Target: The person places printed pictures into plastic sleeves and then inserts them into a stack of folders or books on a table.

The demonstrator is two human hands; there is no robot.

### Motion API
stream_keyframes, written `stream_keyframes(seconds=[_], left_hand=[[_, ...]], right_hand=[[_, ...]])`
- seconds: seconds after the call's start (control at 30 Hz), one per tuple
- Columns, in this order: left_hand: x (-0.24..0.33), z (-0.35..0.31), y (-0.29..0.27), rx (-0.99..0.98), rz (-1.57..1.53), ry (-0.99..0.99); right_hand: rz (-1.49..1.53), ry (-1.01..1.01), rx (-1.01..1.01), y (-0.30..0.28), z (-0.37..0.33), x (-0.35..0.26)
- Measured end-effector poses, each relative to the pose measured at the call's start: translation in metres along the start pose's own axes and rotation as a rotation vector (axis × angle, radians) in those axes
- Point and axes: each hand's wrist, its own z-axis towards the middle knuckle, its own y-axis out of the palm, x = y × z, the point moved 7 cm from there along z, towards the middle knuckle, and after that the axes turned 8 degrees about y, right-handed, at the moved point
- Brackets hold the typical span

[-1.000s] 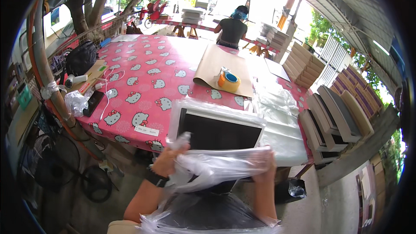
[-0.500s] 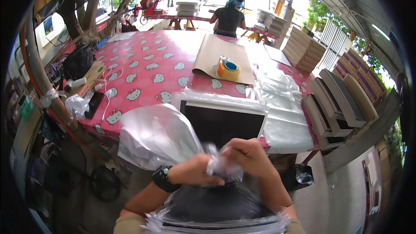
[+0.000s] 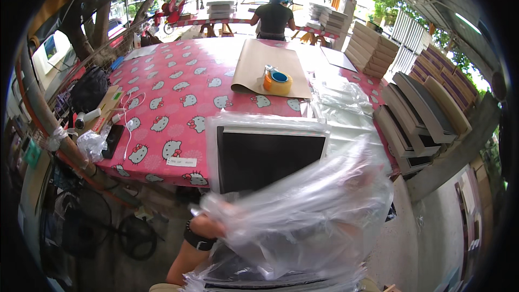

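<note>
Left grip (image 3: 210, 225) low, clutching clear bag (image 3: 303, 205); right grip (image 3: 369, 175) higher, veiled.

The plastic (image 3: 303, 205) is whitish, the tablecloth (image 3: 175, 113) cat-patterned in pink and white, the paper (image 3: 275, 58) brown.

"What do we have here?"
"We have clear plastic film (image 3: 303, 205), loose, creased and motion-blurred, slanting up rightward across the near side of a flat black panel (image 3: 270, 157)."
"And how does our panel lie?"
"Black face showing, at the near edge of the tabletop (image 3: 175, 111), pale strip along its top; we can't see its lower right corner."
</note>
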Motion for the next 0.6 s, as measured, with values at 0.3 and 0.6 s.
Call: stream_keyframes(seconds=[0.3,0.6], left_hand=[[0.069,-0.005,-0.065,0.444,0.974,0.277],[0.081,0.113,-0.039,0.463,1.764,0.038]], right_hand=[[0.223,-0.142,0.172,-0.013,0.002,-0.026],[-1.093,-0.174,0.816,-0.047,0.043,-0.091]])
